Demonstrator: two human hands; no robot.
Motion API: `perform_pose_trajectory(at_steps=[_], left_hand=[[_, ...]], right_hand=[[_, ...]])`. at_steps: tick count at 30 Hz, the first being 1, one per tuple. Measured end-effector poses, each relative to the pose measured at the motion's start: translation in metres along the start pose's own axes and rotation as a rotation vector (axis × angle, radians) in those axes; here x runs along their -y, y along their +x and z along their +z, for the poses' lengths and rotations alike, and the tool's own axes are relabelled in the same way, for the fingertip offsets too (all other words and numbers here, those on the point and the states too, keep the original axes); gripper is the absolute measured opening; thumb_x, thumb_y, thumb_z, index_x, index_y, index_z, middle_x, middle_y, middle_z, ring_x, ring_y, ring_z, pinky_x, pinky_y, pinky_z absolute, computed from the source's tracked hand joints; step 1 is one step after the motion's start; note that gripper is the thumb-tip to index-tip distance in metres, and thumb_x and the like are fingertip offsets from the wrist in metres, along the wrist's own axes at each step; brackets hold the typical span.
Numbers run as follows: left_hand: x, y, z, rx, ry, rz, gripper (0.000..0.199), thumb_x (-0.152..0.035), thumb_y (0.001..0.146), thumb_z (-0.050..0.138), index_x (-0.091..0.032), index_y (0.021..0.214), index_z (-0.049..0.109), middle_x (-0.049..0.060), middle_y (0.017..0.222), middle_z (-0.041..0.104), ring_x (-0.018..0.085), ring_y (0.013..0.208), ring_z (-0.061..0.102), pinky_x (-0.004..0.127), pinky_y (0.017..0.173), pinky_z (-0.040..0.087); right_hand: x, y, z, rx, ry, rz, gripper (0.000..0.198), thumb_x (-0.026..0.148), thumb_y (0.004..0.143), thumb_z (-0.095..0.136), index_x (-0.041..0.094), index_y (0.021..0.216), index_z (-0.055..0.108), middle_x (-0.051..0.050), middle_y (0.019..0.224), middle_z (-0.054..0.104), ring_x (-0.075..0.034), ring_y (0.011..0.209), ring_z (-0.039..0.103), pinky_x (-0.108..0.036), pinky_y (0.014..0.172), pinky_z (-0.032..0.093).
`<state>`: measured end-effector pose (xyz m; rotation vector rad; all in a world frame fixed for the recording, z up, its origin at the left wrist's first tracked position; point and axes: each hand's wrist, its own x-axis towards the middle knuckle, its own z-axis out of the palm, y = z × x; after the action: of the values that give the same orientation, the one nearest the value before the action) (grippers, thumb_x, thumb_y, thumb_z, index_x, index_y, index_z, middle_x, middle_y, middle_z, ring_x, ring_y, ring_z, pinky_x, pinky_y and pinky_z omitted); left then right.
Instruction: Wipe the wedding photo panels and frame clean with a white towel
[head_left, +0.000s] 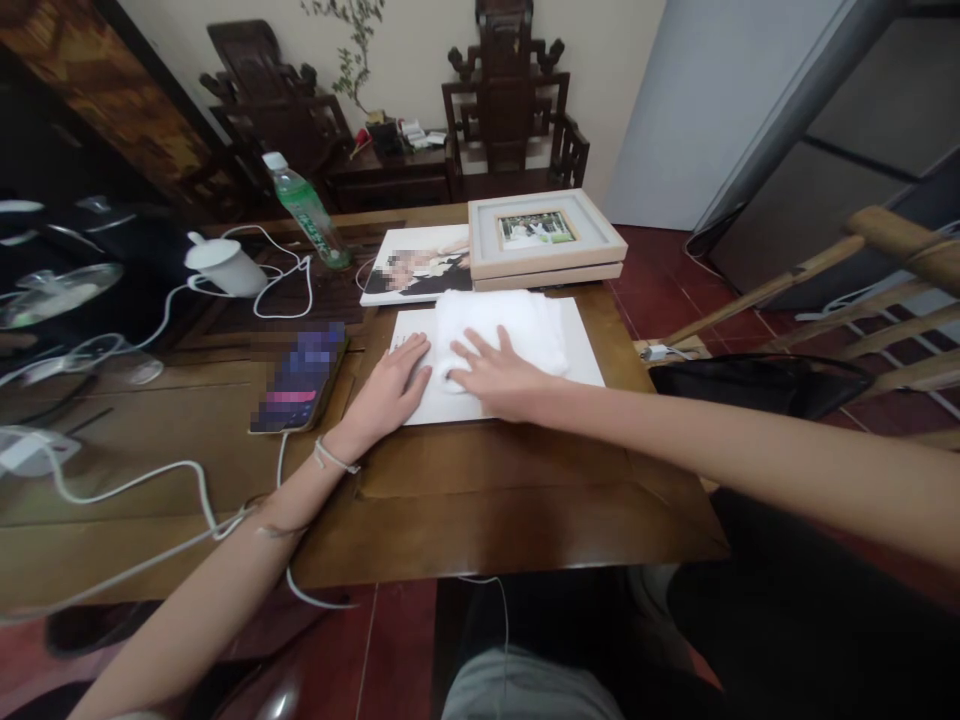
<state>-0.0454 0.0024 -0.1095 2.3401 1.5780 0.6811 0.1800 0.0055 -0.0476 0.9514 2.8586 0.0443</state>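
A folded white cloth (480,310) lies on a flat white panel (585,340) on the wooden table. My right hand (502,380) presses on the cloth from above, its fingers spread. At the panel's left edge rests my left hand (394,385), fingers stretched out and lying flat. Part of the panel is hidden under the cloth and my right hand. Just behind it lies a white photo panel (420,265) with people printed on it. Beside that, stacked light wooden picture frames (484,225) stand near the table's far right edge.
Left of my hands lies a phone (296,385) with a white cable (187,470). Farther back are a green-labelled bottle (307,210), a white lidded cup (225,267) and a glass-lidded pot (60,295). A wooden chair (900,250) stands at the right.
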Motion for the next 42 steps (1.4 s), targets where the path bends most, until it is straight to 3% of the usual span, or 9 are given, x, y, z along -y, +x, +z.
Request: perform_pose_trajectory(at_steps=[5, 8, 14, 18, 21, 25, 32, 36, 42], left_hand=[[-0.001, 0.000, 0.000, 0.007, 0.022, 0.017, 0.055, -0.035, 0.099, 0.037, -0.010, 0.145, 0.053, 0.020, 0.157, 0.049, 0.033, 0.150, 0.041, 0.059, 0.125, 0.032], [-0.001, 0.000, -0.001, 0.011, 0.028, 0.017, 0.055, -0.032, 0.097, 0.038, -0.010, 0.145, 0.052, 0.020, 0.157, 0.050, 0.033, 0.150, 0.041, 0.059, 0.124, 0.032], [-0.002, 0.001, 0.000, 0.009, 0.013, 0.035, 0.054, -0.034, 0.097, 0.040, -0.014, 0.146, 0.053, 0.017, 0.157, 0.050, 0.032, 0.151, 0.041, 0.060, 0.124, 0.033], [0.000, 0.001, 0.001, -0.004, 0.001, 0.024, 0.055, -0.038, 0.100, 0.040, -0.011, 0.146, 0.052, 0.020, 0.157, 0.049, 0.033, 0.150, 0.042, 0.060, 0.124, 0.032], [0.002, 0.001, 0.001, -0.015, 0.005, 0.035, 0.056, -0.039, 0.101, 0.040, -0.009, 0.146, 0.052, 0.021, 0.157, 0.049, 0.034, 0.150, 0.042, 0.060, 0.123, 0.032], [0.005, 0.001, 0.001, -0.004, 0.013, 0.053, 0.053, -0.031, 0.099, 0.038, -0.011, 0.146, 0.052, 0.019, 0.157, 0.049, 0.034, 0.149, 0.043, 0.062, 0.123, 0.034], [0.003, 0.000, 0.000, -0.011, 0.014, 0.050, 0.052, -0.031, 0.101, 0.036, -0.009, 0.144, 0.055, 0.020, 0.155, 0.051, 0.035, 0.149, 0.043, 0.061, 0.122, 0.036], [0.002, 0.000, 0.001, -0.019, -0.002, 0.053, 0.051, -0.030, 0.099, 0.038, -0.011, 0.142, 0.057, 0.018, 0.155, 0.053, 0.034, 0.148, 0.045, 0.061, 0.122, 0.036], [0.003, 0.003, 0.003, -0.110, -0.093, 0.049, 0.049, -0.034, 0.097, 0.043, -0.012, 0.137, 0.063, 0.017, 0.148, 0.060, 0.033, 0.141, 0.053, 0.056, 0.121, 0.038]], right_hand=[[0.044, -0.042, -0.001, -0.057, 0.006, -0.124, 0.045, 0.008, 0.094, 0.046, 0.018, 0.133, 0.067, -0.025, 0.156, 0.047, -0.047, 0.146, 0.040, -0.078, 0.107, 0.037], [0.050, -0.050, -0.009, -0.009, 0.047, -0.172, 0.044, 0.011, 0.093, 0.048, 0.020, 0.131, 0.068, -0.023, 0.152, 0.052, -0.045, 0.142, 0.045, -0.075, 0.105, 0.040], [0.009, -0.007, -0.014, 0.009, 0.090, -0.079, 0.055, 0.001, 0.086, 0.045, 0.018, 0.135, 0.063, -0.019, 0.148, 0.058, -0.037, 0.142, 0.046, -0.067, 0.110, 0.038], [-0.014, 0.026, -0.003, -0.037, 0.023, 0.001, 0.061, -0.002, 0.087, 0.044, 0.015, 0.145, 0.054, -0.021, 0.160, 0.044, -0.040, 0.151, 0.033, -0.071, 0.114, 0.031], [-0.011, 0.032, 0.004, -0.032, -0.022, 0.038, 0.063, -0.002, 0.090, 0.042, 0.014, 0.151, 0.048, -0.023, 0.167, 0.031, -0.042, 0.156, 0.023, -0.073, 0.118, 0.023], [0.016, 0.009, 0.002, 0.014, -0.005, 0.047, 0.059, 0.004, 0.093, 0.046, 0.015, 0.150, 0.051, -0.024, 0.168, 0.029, -0.044, 0.156, 0.022, -0.074, 0.120, 0.021], [0.058, -0.040, -0.008, -0.026, 0.067, -0.153, 0.040, 0.015, 0.096, 0.047, 0.016, 0.131, 0.067, -0.026, 0.152, 0.051, -0.047, 0.142, 0.044, -0.074, 0.110, 0.033], [0.037, -0.022, -0.008, -0.033, 0.107, -0.201, 0.041, 0.011, 0.095, 0.044, 0.015, 0.129, 0.067, -0.020, 0.134, 0.066, -0.037, 0.125, 0.059, -0.060, 0.109, 0.039], [-0.001, 0.029, -0.005, -0.077, 0.062, 0.002, 0.049, 0.005, 0.091, 0.044, 0.014, 0.137, 0.060, -0.020, 0.145, 0.059, -0.035, 0.135, 0.050, -0.055, 0.111, 0.034]])
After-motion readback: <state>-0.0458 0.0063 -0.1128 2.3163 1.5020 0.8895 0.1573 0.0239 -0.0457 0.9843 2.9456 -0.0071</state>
